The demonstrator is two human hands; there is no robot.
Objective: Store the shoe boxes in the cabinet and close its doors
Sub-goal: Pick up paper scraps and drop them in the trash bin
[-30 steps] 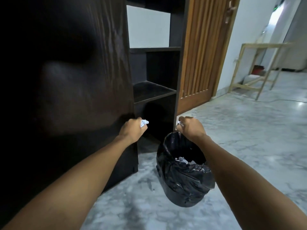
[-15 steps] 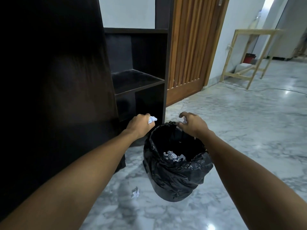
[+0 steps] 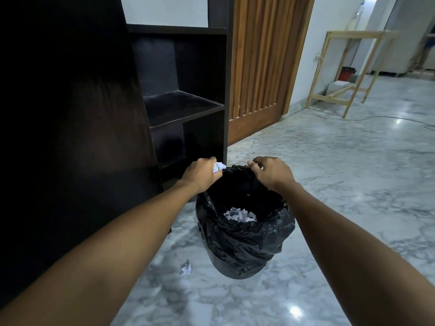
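Cabinet (image 3: 77, 137) occupied the left and far-left portion of the scene, a tall dark unit with its large dark panel nearest the camera and open shelves (image 3: 183, 107) visible at the far side. No shoe boxes could be identified in view. Both hands were positioned right of the cabinet panel and nearer than the shelves, close to the cabinet's lower right corner but not in contact with it.

Marble floor (image 3: 341, 196) extended to the right and near. A slatted wooden door (image 3: 261, 67) stood just right of the shelves. A light wooden frame (image 3: 350, 67) stood far right.

A bin lined with a black bag (image 3: 244, 238) stood on the floor just right of the cabinet, directly below the hands. Crumpled paper (image 3: 240, 215) lay inside it.

Left hand (image 3: 200, 175) was closed around a crumpled paper wad (image 3: 218, 166), held at the far left edge of the bag rim. Right hand (image 3: 273, 172) hung over the far right edge of the rim with fingers loosely curled; nothing was visibly held in it.

A small paper scrap (image 3: 186, 269) lay on the floor near-left of the bin.
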